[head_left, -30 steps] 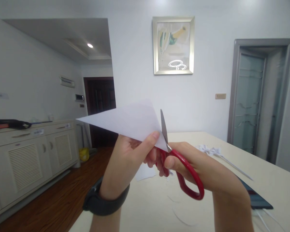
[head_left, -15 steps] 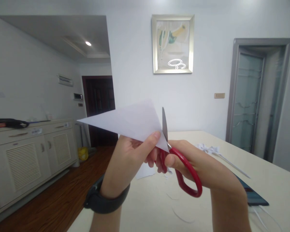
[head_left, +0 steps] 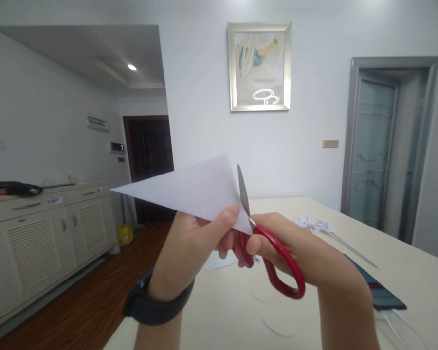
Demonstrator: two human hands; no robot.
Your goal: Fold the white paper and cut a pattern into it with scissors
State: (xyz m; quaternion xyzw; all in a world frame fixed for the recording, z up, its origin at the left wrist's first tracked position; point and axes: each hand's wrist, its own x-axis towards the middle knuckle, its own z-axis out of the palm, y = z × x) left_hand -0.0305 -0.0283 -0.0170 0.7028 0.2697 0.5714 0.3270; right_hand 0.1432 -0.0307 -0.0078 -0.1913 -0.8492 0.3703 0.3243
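My left hand (head_left: 190, 248) pinches a folded white paper triangle (head_left: 190, 189) by its lower right corner, thumb on the near face, and holds it up in front of me. A black band circles that wrist. My right hand (head_left: 295, 253) grips red-handled scissors (head_left: 273, 262), thumb and fingers through the loops. The steel blade (head_left: 243, 194) stands upright against the paper's right edge, just above the corner that my left thumb presses.
Below my hands lies a cream table (head_left: 241, 311) with thin paper slivers, a white paper scrap (head_left: 219, 260), cut white paper pieces (head_left: 314, 224) and a dark tablet (head_left: 379, 291) at the right. A white sideboard (head_left: 40, 233) stands left, a glass door (head_left: 375, 150) right.
Both hands, the paper and the scissors have shifted slightly left. The blade now tilts a little more to the left along the paper's edge.
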